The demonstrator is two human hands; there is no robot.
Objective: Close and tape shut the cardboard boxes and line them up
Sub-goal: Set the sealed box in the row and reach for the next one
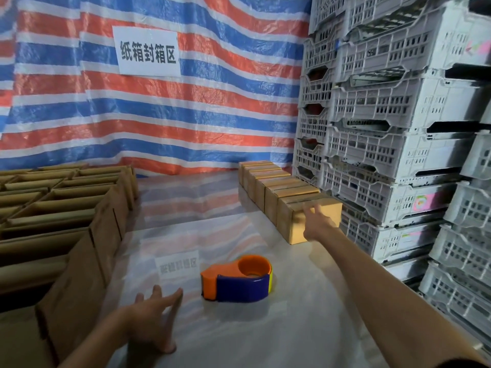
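The closed box [329,208] nearest the person is plain brown cardboard with its top flaps folded flat. It sits on the right side of the table [212,328], at the near end of a row of closed boxes [276,181] that stand side against side and run back toward the wall. Whether tape covers its seam cannot be made out. The right hand [317,224] reaches out with straight fingers laid against this box's near top edge and does not grip it.

In the middle of the table, apart from the row, lies an orange and blue tape dispenser [237,278] with a yellow edge. The left hand [151,320] is spread flat and low over the table just left of the dispenser, holding nothing. Whether it touches the surface is unclear.

Along the left side stands a packed block of open boxes [66,208] with their flaps up. Stacked grey plastic crates [393,144] rise close behind the row on the right. A red, white and blue striped tarp [186,115] hangs at the back and carries a white sign [147,50] with dark characters.
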